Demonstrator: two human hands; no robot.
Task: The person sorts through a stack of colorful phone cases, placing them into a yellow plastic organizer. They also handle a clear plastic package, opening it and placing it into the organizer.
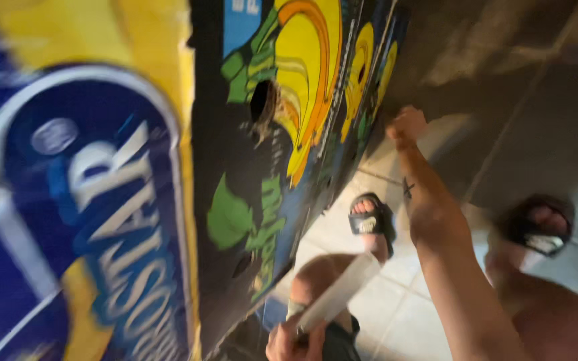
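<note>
Head view, steeply tilted, heavy motion blur.

A big black cardboard box (269,167) with green and yellow fruit print stands on edge across the middle of the frame. Its long axis runs from upper right down to lower left. A round hole shows in the printed face. Beside it on the left, filling that side of the view, is a yellow and blue carton (81,200), too close and blurred to tell whether the two touch.

Right hand (406,125): arm stretched out from lower right toward the box's far edge. The hand looks closed into a loose fist right at that edge, fingers curled. I cannot tell whether it grips the cardboard or only presses against it. This is the hand nearer the box's far end; the box lies to its left.

Left hand (289,341): low at the bottom edge, closed around the lower end of a pale whitish cylinder (339,291), perhaps a roll or tube, too blurred to say. The cylinder slants up and to the right from the fist, roughly parallel to the box's near edge, just beside it, contact unclear.

Below, pale floor tiles (396,314). Two feet in dark sandals (369,217), set well apart, one just beside the box's lower edge, the other off to the right. Bare knees show in the foreground.
</note>
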